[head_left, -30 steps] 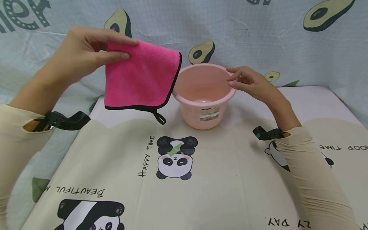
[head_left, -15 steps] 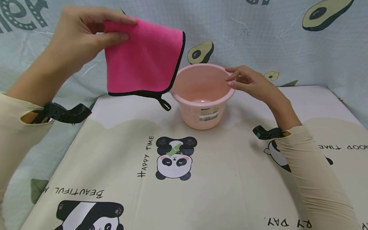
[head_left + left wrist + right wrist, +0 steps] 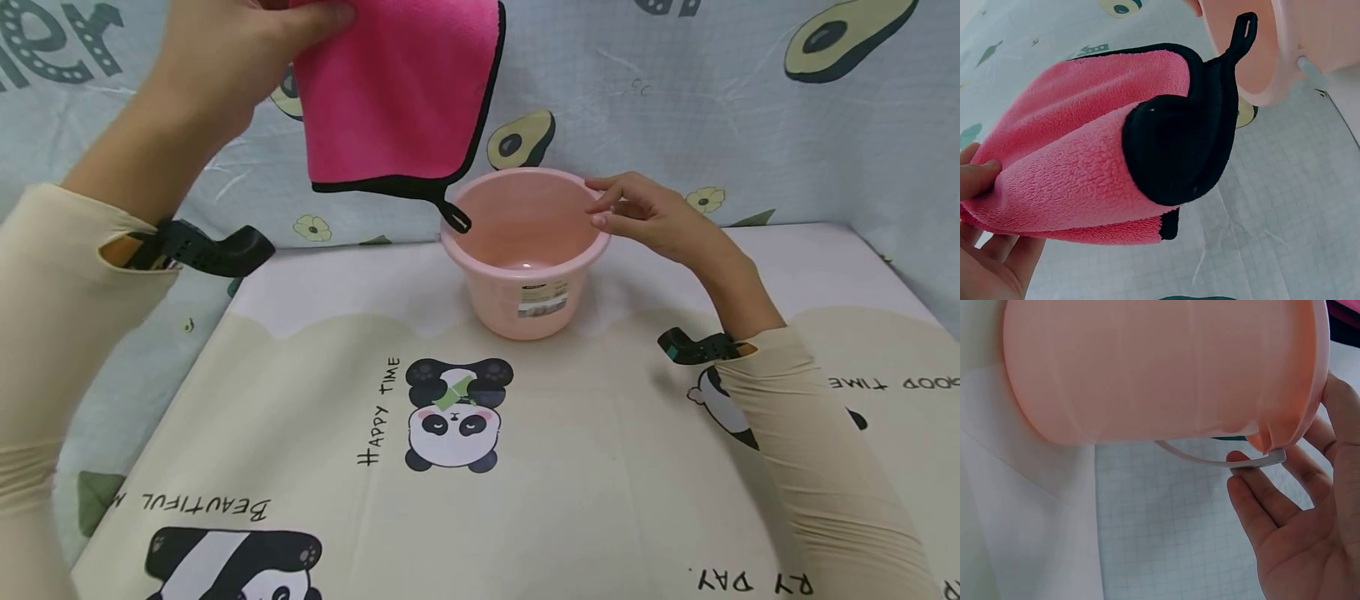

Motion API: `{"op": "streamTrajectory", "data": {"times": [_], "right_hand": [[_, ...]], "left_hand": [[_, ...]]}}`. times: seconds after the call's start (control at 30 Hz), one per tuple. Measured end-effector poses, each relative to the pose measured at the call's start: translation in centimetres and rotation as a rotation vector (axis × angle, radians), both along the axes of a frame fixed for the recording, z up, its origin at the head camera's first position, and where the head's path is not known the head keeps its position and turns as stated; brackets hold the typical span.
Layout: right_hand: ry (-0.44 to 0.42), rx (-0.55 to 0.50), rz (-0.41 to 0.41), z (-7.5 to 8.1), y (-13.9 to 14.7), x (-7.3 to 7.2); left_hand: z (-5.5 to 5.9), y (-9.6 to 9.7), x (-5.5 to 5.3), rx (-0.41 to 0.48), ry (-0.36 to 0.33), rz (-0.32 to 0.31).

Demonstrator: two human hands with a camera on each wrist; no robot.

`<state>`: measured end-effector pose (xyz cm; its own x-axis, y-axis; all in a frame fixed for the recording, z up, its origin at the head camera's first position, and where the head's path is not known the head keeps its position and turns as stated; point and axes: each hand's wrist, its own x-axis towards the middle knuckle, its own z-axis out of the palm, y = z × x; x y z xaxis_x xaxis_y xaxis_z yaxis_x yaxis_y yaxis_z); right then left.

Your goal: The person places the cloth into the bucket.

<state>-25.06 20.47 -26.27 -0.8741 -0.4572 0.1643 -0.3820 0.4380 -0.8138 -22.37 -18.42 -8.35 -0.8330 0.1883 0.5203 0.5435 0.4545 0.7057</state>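
In the head view my left hand (image 3: 217, 71) holds up a pink towel (image 3: 397, 92) by its upper corner, thumb in front; the top edge is cut off. The towel has black edging and a small black hanging loop (image 3: 456, 218), which hangs in front of the bucket's left rim. In the left wrist view the plush folds over on itself. A light pink plastic bucket (image 3: 491, 296) stands upright on the table, with a label on its front. My right hand (image 3: 648, 212) holds its right rim with fingers and thumb. The right wrist view shows fingertips beside the white handle (image 3: 1210, 463).
A pale tablecloth (image 3: 570, 467) with printed pandas and lettering covers the table. Behind it hangs a light blue-grey curtain (image 3: 712, 108) with avocado prints. A black device (image 3: 217, 250) sits on the left wrist, another (image 3: 693, 346) on the right.
My left hand has lifted the towel upward and slightly right, so its top leaves the head view. The bucket and my right hand have stayed nearly still.
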Motion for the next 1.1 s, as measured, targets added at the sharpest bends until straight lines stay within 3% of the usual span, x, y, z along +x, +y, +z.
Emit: {"op": "streamTrajectory", "data": {"times": [0.23, 0.7, 1.1], "right_hand": [[0.014, 0.039, -0.012, 0.3, 0.0, 0.1], [0.022, 0.045, -0.022, 0.1, 0.1, 0.0], [0.027, 0.018, 0.011, 0.2, 0.2, -0.1]], "left_hand": [[-0.1, 1.3, -0.7, -0.014, -0.027, -0.014], [-1.4, 4.4, -1.4, 0.033, -0.019, -0.122], [-2.1, 5.9, -2.0, -0.005, -0.01, -0.139]]}}
